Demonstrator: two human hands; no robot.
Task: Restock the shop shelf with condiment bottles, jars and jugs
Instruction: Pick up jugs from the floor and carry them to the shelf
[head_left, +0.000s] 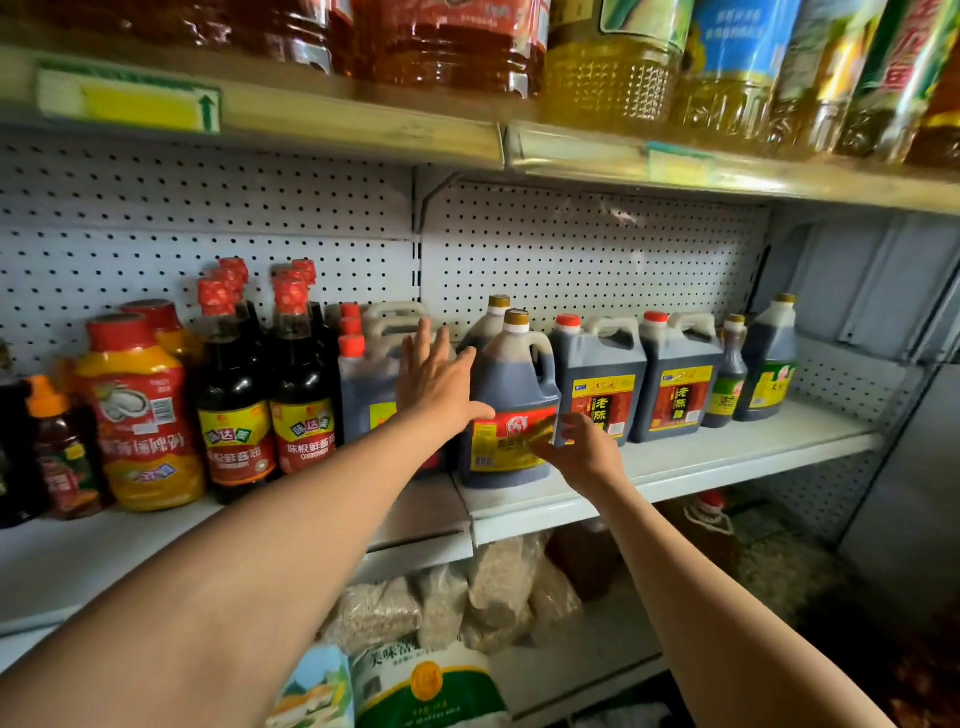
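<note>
From the head camera, both bare arms reached up to the middle shelf (727, 457) of a white pegboard shop unit. The left hand (434, 376) was spread flat with straight fingers, its thumb lying against the left shoulder of a dark vinegar jug (511, 410) and its fingertips reaching over the white-handled jugs (363, 384) just to the left. It curled round nothing. The right hand (576, 447) lay with relaxed, slightly bent fingers on the lower right of that jug's red and yellow label, touching rather than gripping; motion blur hid the fingertips, so I could not tell how firmly they pressed.

The vinegar jug stood upright near the front edge of the shelf, gold cap on, with a second gold-capped jug (491, 325) directly behind it. Just to its right stood 2 square dark jugs (675, 384) with red caps, side by side, then a slim bottle (730, 374) and a green-labelled jug (769, 364) near the end of the shelf.

To the left stood tall soy sauce bottles (260, 395) with red foil caps in 2 rows, and beside them a squat orange and red sauce bottle (143, 410).

On the shelf above stood large oil jugs (613, 73). Below lay bagged dry goods (467, 597).
</note>
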